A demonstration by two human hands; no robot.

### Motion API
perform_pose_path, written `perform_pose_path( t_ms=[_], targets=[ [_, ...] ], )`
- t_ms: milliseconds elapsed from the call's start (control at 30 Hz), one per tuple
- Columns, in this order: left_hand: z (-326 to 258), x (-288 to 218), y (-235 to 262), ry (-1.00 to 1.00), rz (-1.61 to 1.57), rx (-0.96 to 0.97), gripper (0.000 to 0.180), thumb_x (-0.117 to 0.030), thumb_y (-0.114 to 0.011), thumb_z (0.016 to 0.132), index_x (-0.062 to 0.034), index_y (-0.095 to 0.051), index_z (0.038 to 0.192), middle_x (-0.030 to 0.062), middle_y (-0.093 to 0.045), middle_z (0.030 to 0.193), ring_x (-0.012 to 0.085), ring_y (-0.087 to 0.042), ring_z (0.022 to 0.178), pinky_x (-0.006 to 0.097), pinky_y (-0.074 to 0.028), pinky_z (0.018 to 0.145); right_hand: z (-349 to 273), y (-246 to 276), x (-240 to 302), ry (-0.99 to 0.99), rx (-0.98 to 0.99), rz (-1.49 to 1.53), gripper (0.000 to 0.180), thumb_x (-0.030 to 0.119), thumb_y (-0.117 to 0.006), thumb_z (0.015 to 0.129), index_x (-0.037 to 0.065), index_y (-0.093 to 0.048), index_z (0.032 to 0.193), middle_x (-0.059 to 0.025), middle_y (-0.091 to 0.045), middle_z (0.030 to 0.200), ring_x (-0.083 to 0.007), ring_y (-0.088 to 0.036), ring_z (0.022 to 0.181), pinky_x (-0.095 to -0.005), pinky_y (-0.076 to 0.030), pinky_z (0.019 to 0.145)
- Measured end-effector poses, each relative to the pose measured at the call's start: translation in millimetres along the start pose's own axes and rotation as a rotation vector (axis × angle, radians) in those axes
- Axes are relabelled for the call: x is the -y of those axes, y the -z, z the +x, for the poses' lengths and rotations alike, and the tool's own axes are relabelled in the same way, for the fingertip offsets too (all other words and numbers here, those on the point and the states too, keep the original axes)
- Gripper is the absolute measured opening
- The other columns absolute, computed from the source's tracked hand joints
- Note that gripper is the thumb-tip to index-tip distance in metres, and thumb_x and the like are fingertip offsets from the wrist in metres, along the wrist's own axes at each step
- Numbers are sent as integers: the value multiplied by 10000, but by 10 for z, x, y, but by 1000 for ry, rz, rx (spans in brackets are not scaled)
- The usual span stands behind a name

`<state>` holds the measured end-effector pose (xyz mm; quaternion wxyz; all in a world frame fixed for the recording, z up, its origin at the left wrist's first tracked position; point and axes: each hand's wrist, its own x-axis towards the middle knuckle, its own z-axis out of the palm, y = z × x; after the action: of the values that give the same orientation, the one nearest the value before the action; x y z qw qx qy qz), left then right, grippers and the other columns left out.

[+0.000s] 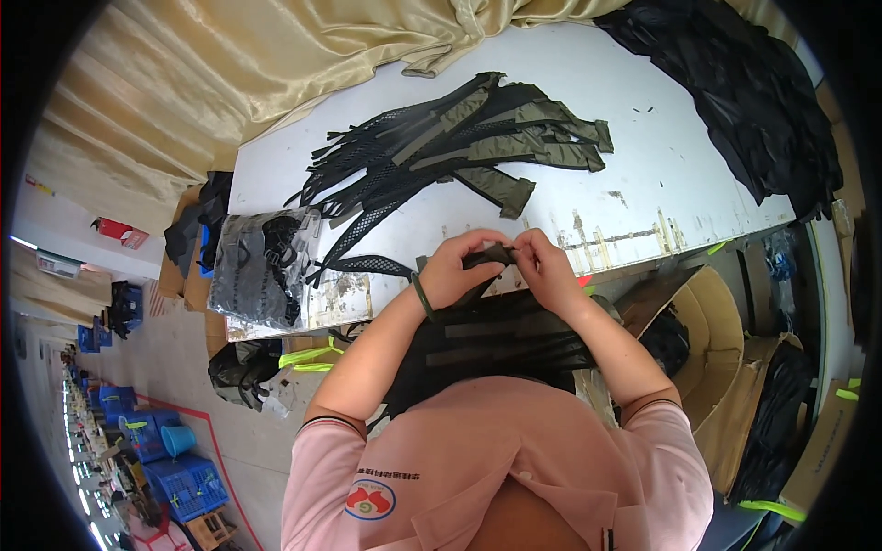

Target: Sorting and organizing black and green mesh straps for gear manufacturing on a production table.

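Observation:
Close to the table's near edge, my left hand (447,273) curls around a dark olive fabric strap (490,258). My right hand (548,275) pinches the strap's end with thumb and fingertips, and the two hands almost meet there. A black mesh tail (369,265) runs out on the table beside my left wrist; whether it belongs to the held strap I cannot tell. Beyond my hands lies a loose pile of olive and black mesh straps (450,138). More dark straps (501,344) rest across my lap, below my forearms.
The white table (588,202) has worn, taped patches along its near edge. A clear bag of black pieces (264,268) sits at its left corner. Black fabric (753,101) is heaped at the far right. Open cardboard boxes (712,317) stand right of me; blue crates (186,487) line the floor at left.

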<state>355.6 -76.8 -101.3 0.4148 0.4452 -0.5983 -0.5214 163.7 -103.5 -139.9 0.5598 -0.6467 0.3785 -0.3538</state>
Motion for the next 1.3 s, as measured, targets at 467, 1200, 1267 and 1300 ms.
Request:
perform_pose_path(
  t_ms=[467,1200,1267,1300],
  targets=[
    [26,48,30,362,-19,51,228,-192,-658,816,4,-659,934,26,-661,800,87,-576,717,244,-462,661,192,195,173,67,-141,-28,125,118,-621,834,41,-560,912,11,-526,729,-73,-489,677,-219,-418,618],
    [-1183,508,583,661,794,651,203,-233,-656,778,-44,-586,747,108,-622,675,241,-609,615,354,-474,574,-87,808,152,-243,-23,-961,190,186,-637,783,37,-560,872,-171,-589,776,-367,-568,767,-403,-449,673],
    [-1222,558,618,580,884,596,224,-258,-655,761,-41,-599,767,136,-632,700,310,-621,664,398,-488,612,283,570,138,87,2,-963,213,139,-600,780,74,-565,979,-145,-590,886,-337,-579,812,-397,-461,698],
    [-1161,538,610,543,907,603,250,-290,-650,752,-46,-610,785,145,-636,723,330,-620,713,417,-487,640,377,486,104,123,17,-956,213,139,-600,780,74,-565,979,-145,-590,886,-337,-579,812,-397,-461,698]
  ],
)
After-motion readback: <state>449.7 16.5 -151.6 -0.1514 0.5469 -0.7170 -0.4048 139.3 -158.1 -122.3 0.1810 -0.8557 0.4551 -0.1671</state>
